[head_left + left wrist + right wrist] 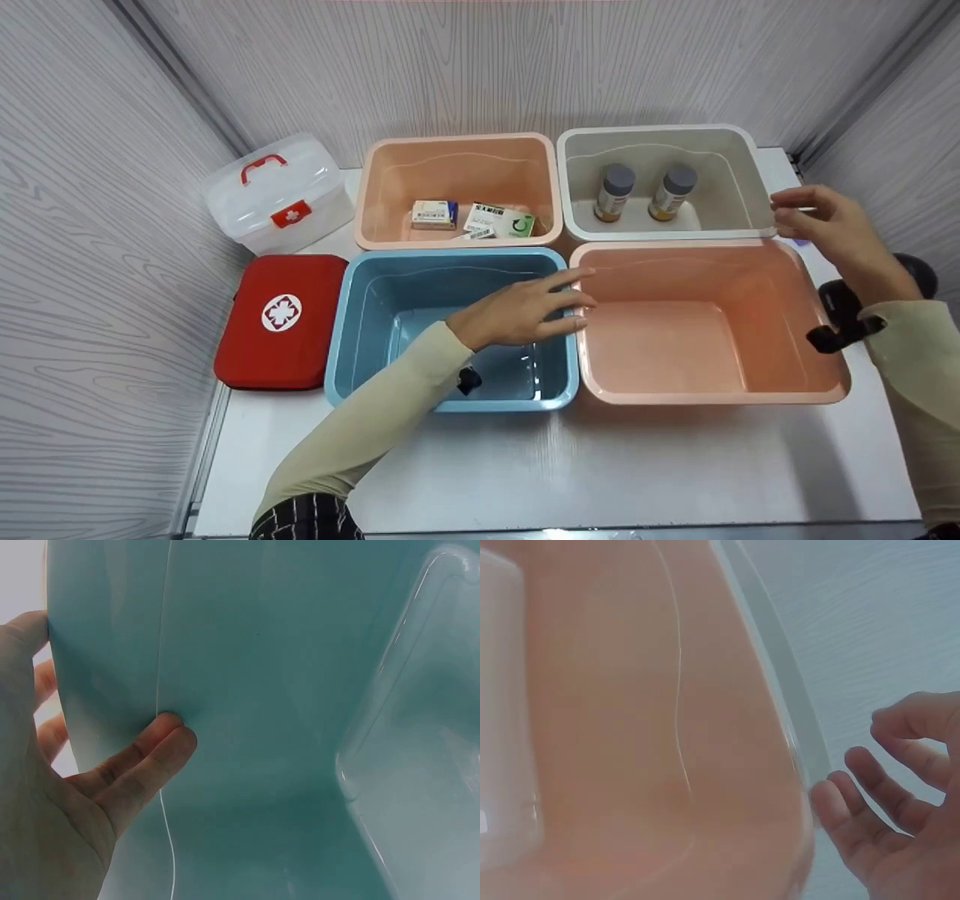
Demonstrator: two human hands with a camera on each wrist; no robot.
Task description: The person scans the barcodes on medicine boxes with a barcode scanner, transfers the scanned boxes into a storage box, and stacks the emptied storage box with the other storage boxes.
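Note:
My left hand (521,311) lies across the meeting rims of the empty blue bin (450,406) and the front pink bin (712,398). Three of its fingers reach over the rim in the head view. In the left wrist view, two digits (176,742) are on the inner side of the blue wall, the others beyond its edge. Close to the front right corner of the white bin (652,235) is my right hand (829,229), its fingers loosely bent around nothing. Whether a fingertip touches a rim I cannot tell.
The white bin holds two dark-capped bottles (615,193). Two medicine boxes (435,215) lie in the back pink bin (457,140). On the left are a red first-aid case (262,352) and a clear first-aid box (315,217) with a red handle. Grained walls enclose the white table (525,480).

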